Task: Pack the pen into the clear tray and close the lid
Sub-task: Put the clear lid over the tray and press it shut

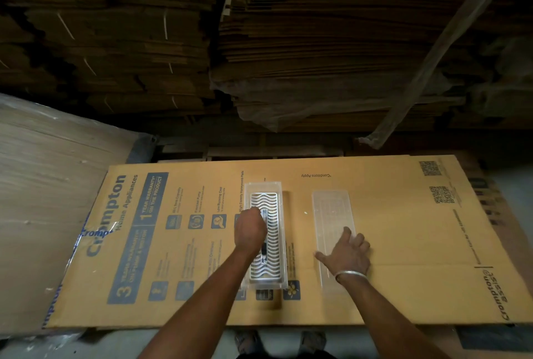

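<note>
A clear tray [278, 188] with a white wavy insert lies lengthwise in the middle of the cardboard sheet. A pen [264, 252] rests along the insert's left side, partly hidden by my left hand [249, 230], whose curled fingers are closed on the pen's upper part. To the right, apart from the tray, a clear flat lid [330, 211] lies on the cardboard. My right hand [347, 254] lies flat on the lid's lower half with fingers spread, a metal bangle on its wrist.
The work surface is a large printed cardboard sheet [389, 228]. Tall stacks of flattened cartons [317, 41] rise behind it, and a plastic-wrapped stack [43, 185] stands at the left. My feet show below the sheet's near edge.
</note>
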